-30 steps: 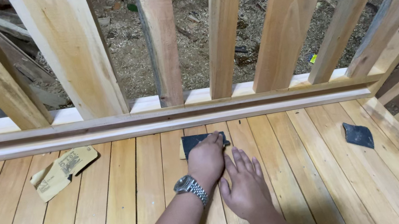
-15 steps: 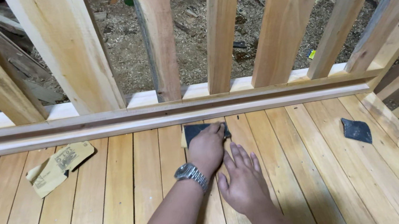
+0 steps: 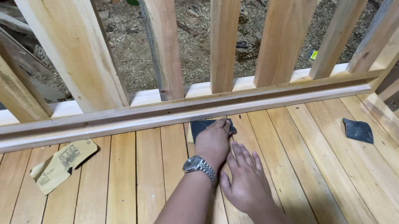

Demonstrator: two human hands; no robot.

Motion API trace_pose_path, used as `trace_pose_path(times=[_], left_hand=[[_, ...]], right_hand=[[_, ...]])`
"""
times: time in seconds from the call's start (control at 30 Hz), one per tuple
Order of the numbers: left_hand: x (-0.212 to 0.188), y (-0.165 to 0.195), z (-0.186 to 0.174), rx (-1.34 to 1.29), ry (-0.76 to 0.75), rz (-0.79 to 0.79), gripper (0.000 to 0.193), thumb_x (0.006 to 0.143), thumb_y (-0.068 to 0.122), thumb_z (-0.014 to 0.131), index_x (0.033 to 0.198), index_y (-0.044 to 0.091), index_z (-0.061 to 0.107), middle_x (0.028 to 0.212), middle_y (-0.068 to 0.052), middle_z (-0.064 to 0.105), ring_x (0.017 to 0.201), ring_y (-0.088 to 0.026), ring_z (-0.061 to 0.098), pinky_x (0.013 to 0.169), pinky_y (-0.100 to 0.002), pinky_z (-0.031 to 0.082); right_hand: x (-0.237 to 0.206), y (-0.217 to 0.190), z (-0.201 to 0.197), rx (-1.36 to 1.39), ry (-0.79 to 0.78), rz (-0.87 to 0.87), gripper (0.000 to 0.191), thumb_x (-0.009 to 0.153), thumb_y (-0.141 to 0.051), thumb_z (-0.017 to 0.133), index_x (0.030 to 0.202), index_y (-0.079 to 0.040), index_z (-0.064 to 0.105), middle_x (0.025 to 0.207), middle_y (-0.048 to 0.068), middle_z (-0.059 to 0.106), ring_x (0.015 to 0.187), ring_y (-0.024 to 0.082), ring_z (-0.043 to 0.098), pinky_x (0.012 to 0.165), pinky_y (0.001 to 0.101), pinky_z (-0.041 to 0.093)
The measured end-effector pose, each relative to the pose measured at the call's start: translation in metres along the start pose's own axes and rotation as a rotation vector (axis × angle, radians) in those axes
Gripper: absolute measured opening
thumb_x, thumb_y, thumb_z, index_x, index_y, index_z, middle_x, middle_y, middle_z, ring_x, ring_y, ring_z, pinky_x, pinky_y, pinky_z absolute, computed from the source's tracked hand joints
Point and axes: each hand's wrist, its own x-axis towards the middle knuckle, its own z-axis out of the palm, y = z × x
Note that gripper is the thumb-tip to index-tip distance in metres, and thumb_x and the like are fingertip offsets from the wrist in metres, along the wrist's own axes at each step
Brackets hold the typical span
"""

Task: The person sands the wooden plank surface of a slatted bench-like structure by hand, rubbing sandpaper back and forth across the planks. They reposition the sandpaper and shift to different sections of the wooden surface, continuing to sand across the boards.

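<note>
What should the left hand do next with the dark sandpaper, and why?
Probably draw it back along the plank. The left hand presses the dark sandpaper right beside the bottom rail, leaving no room ahead, while the right hand lies flat on the floorboards.

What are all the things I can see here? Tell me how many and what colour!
Floor boards: many, pale yellow wood, across the bottom.
Railing posts: about nine, light wood, upright along the top.
Dark sandpaper: one, black, under the left hand by the rail.
Loose sandpaper piece: one, black, on the boards at right.
Tan sandpaper sheet: one, yellowish, at left.
Sawdust ground: brown, behind the posts.
Watch: one, silver, left wrist.
Left hand: pressing the dark sandpaper.
Right hand: flat on the boards.
</note>
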Motion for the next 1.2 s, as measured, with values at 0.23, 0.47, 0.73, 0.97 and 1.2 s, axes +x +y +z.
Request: trace_pose_path(times=[0.23,0.47,0.73,0.97,1.2], left_hand=[[-0.018,0.0,-0.006,-0.124,-0.096,-0.089,0.038,0.092,0.012,0.056,0.129,0.008,0.067,0.134,-0.007,0.065,0.118,-0.025,0.064,0.094,-0.038,0.053],[-0.02,0.003,-0.009,-0.116,0.034,-0.05,0.043,0.088,0.009,0.056,0.129,0.005,0.067,0.137,-0.009,0.064,0.117,-0.027,0.064,0.098,-0.037,0.052],[-0.059,-0.008,-0.023,-0.182,0.106,-0.022,0.041,0.088,0.008,0.055,0.126,0.006,0.069,0.137,-0.011,0.065,0.125,-0.024,0.061,0.107,-0.042,0.045],[-0.063,-0.007,-0.024,-0.14,0.115,-0.087,0.041,0.09,0.007,0.053,0.129,0.003,0.067,0.138,-0.012,0.064,0.128,-0.025,0.059,0.109,-0.042,0.043],[-0.065,-0.021,-0.048,-0.121,0.169,-0.18,0.037,0.092,0.005,0.052,0.124,0.007,0.071,0.135,-0.009,0.066,0.119,-0.026,0.066,0.106,-0.041,0.048]], right_hand=[[-0.001,0.0,0.001,0.025,0.019,-0.005,0.069,0.092,-0.039,0.053,0.152,-0.007,0.04,0.162,0.016,0.027,0.152,0.029,0.02,0.123,0.0477,0.01],[0.0,0.003,0.004,0.01,0.058,-0.041,0.07,0.09,-0.038,0.054,0.149,-0.003,0.041,0.165,0.018,0.027,0.151,0.031,0.021,0.122,0.0495,0.011],[0.001,0.007,0.011,0.008,0.056,-0.031,0.063,0.092,-0.039,0.053,0.145,-0.006,0.044,0.162,0.017,0.027,0.153,0.029,0.021,0.123,0.0495,0.012],[-0.001,0.005,0.012,0.011,0.104,-0.061,0.07,0.092,-0.04,0.051,0.153,-0.008,0.04,0.161,0.018,0.029,0.151,0.03,0.023,0.121,0.0494,0.013],[0.002,0.006,0.009,-0.001,0.058,-0.025,0.067,0.092,-0.038,0.048,0.151,-0.008,0.038,0.162,0.015,0.029,0.153,0.027,0.022,0.123,0.0472,0.011]])
